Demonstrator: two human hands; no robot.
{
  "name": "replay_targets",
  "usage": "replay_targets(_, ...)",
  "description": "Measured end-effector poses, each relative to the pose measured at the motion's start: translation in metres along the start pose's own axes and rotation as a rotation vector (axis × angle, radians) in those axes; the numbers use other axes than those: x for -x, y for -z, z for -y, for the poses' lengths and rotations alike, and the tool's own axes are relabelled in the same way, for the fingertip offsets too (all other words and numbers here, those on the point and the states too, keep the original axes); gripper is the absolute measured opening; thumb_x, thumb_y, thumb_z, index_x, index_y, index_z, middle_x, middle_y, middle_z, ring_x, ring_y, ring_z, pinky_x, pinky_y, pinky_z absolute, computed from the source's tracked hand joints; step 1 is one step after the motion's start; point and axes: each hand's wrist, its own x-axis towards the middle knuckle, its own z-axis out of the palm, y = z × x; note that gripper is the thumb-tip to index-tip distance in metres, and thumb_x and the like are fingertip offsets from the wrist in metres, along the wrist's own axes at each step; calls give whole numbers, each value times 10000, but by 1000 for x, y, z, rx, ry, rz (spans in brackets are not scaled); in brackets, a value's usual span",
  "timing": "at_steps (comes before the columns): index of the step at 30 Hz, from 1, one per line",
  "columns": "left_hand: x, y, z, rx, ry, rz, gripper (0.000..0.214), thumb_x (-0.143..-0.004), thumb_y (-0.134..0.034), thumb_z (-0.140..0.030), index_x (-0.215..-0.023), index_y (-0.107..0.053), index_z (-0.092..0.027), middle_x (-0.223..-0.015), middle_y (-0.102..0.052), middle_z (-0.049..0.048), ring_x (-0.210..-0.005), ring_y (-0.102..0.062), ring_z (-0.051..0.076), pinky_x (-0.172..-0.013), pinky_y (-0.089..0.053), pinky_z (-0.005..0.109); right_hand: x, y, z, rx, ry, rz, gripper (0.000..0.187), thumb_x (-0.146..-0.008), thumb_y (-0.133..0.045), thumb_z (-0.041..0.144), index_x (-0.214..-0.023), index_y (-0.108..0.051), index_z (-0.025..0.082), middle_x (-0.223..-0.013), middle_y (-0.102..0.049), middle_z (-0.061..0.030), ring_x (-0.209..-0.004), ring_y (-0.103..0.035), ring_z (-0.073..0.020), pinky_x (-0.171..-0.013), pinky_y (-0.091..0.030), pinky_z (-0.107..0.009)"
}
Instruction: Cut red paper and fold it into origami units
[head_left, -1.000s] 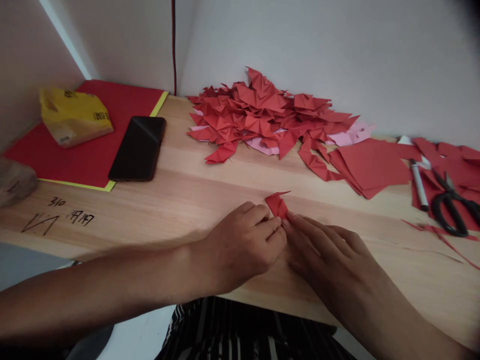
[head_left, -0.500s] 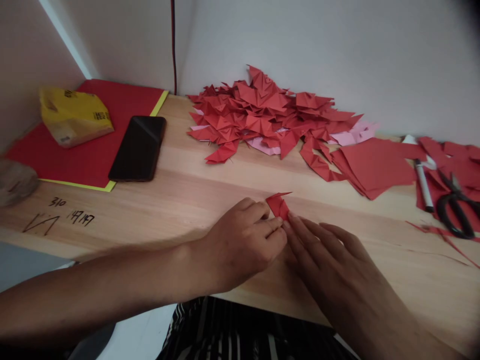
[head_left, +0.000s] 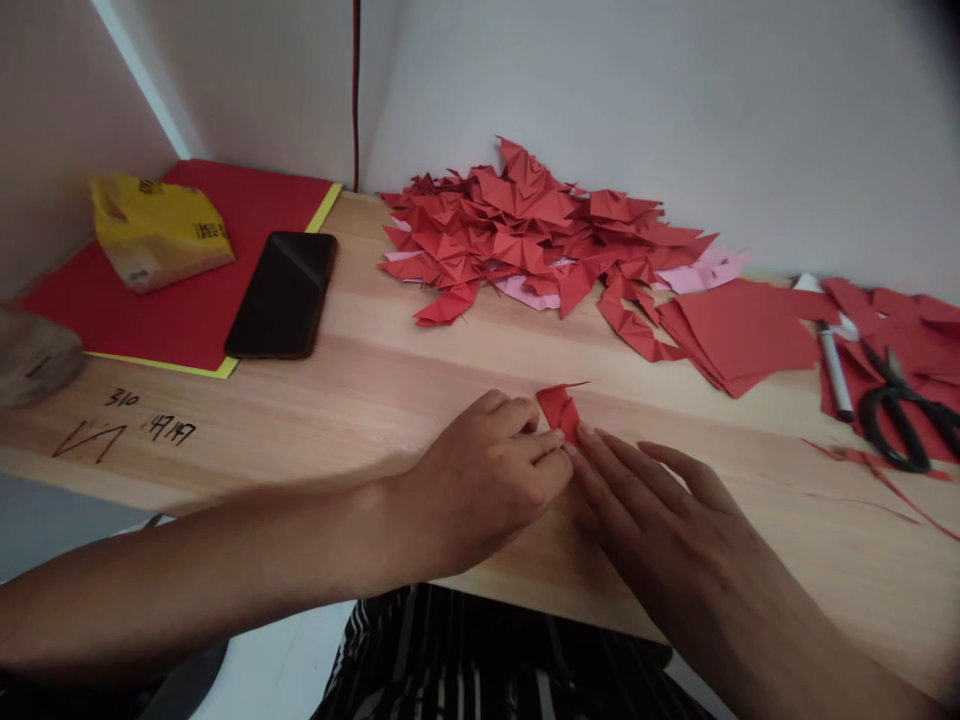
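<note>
We had the small folded red paper on the tabletop directly in front of us, its narrow point sticking out toward the right beyond our fingers. Our left hand was curled, its fingertips meeting the paper's near left edge; its thumb was hidden, so we could not tell whether it pinched the piece. Our right hand lay low with its fingers stretched out, their tips touching the paper's right edge.

In our judgement the step was a fold being set, and it called for small, firm pressure. We did best to steady the piece with one hand while the other ran a fingertip along the crease, edges lined up beforehand. The free point needed care, since a heavy knuckle could have bent it. The bare wood around the piece gave us a hard backing for pressing. The heap of folded red pieces and the stack of red sheets lay farther back, well apart from our fingers.
</note>
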Motion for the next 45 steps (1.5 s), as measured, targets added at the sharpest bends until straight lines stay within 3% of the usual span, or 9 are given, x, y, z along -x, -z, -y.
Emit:
replay_targets(7,-1,-1,-1,19,1,-51,166,-885,-521,-76,-838,-678,-104,-790,-671,52,-816,-581,179,-751,-472,327,-10,8,-2,54,44,-11,416,-825,-328,-42,-1107,-634,-39,-1176,-662,-266,-1030,-679,-358,-803,-568,-483)
replay_targets(10,-1,-1,0,23,-3,-40,154,-879,-531,-76,-841,-677,-108,-775,-662,41,-813,-577,177,-744,-467,330,-12,8,-3,36,84,-23,372,-855,-357,-11,-1086,-648,-41,-1154,-674,-263,-1003,-688,-360,-781,-576,-478)
replay_targets(15,0,-2,0,24,-3,-26,158,-892,-522,-87,-855,-675,-104,-783,-657,47,-827,-572,178,-747,-464,333,-8,3,-5,-31,9,-53,292,-925,-448,73,-1120,-645,-19,-1215,-649,-253,-1073,-656,-364,-840,-545,-508)
replay_targets(24,1,-2,-1,-20,-42,-33,162,-891,-518,-70,-894,-680,-77,-854,-686,73,-867,-595,199,-765,-491,349,-2,-3,-3,-54,-67,-44,327,-1004,-395,165,-1248,-579,49,-1380,-551,-181,-1255,-550,-287,-971,-461,-482)
replay_targets(28,1,0,-1,-47,-52,-32,168,-889,-515,-57,-892,-681,-79,-862,-694,87,-859,-605,199,-766,-496,345,-8,-1,-6,-62,-44,-51,319,-1012,-373,175,-1196,-601,49,-1291,-633,-162,-1203,-593,-269,-949,-465,-466)
replay_targets(34,0,0,-1,-48,-60,-18,157,-887,-526,-67,-843,-675,-93,-848,-688,92,-840,-597,202,-750,-492,353,-19,6,-19,-135,10,-32,307,-994,-354,102,-1103,-639,139,-1197,-703,-79,-1143,-632,-237,-962,-441,-461)
replay_targets(45,0,4,0,-47,-61,-2,158,-877,-531,-65,-867,-687,-87,-846,-701,89,-797,-593,198,-735,-496,348,-20,-1,-23,-201,-12,48,280,-949,-393,79,-1147,-591,89,-1309,-612,-140,-1078,-591,-261,-832,-514,-398)
